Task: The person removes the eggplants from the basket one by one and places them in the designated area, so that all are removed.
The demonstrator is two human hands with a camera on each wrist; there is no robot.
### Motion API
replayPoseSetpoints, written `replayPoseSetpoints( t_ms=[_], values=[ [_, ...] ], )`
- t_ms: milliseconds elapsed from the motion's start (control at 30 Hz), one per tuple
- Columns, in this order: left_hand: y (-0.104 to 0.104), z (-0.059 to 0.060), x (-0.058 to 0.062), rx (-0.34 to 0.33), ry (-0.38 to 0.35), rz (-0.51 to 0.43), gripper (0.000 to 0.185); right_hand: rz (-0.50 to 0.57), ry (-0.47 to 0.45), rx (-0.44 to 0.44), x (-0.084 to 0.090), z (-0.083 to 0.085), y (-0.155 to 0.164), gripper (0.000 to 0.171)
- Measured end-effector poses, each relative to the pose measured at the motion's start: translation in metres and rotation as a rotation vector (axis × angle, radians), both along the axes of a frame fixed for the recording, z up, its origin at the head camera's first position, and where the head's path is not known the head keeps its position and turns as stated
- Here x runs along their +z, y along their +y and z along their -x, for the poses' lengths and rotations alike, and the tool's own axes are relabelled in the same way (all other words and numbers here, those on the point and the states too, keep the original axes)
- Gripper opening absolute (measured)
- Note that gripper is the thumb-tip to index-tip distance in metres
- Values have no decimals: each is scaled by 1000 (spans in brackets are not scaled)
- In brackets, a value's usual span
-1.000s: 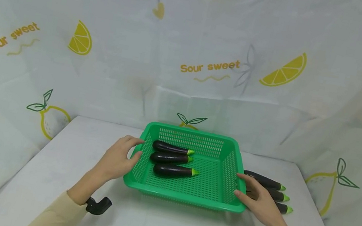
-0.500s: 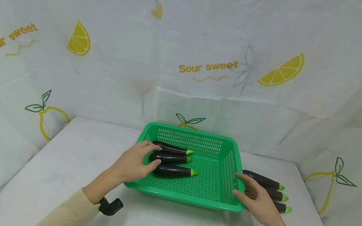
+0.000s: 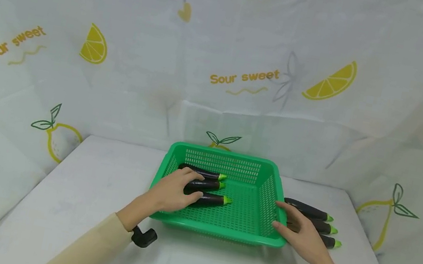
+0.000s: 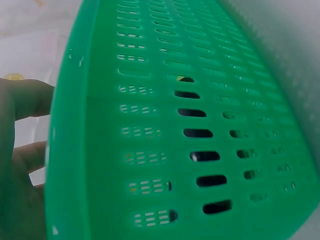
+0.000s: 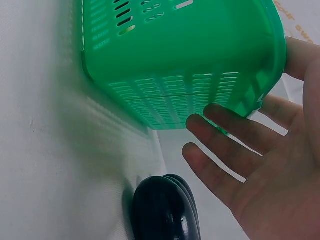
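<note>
While the left hand (image 3: 172, 190) reaches inside the green basket (image 3: 237, 234) near the table's far edge, relaxed fingers touching its eggplants (image 3: 211, 199), the right hand (image 3: 301, 235) rests open against the basket's right rim.

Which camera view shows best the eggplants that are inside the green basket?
The head view: all three eggplants lie in the basket, with the left hand resting on them. The left wrist view shows only the basket wall; the right wrist view shows only eggplants outside the basket.
</note>
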State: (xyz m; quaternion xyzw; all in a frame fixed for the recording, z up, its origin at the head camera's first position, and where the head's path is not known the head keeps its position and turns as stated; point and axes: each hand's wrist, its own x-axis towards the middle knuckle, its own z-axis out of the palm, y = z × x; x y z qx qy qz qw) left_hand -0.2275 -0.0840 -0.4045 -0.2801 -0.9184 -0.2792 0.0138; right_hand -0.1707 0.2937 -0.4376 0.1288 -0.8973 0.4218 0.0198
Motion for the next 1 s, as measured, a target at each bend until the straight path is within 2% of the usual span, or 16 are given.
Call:
replayPoseSetpoints(
  t_ms=[233,533,800,1000],
  values=[
    [15,11,-6,-42,-48,15,49,-22,6,-23,2,-2,6,60],
    [19,13,-14,-16,-104,47,49,-5,0,-12,-1,0,0,60],
    [26,20,-28,-9,-95,154,48,4,-4,-9,1,-1,-2,60],
    [29,24,-27,-4,-122,184,46,5,-5,-17,-1,0,-1,60]
  ],
)
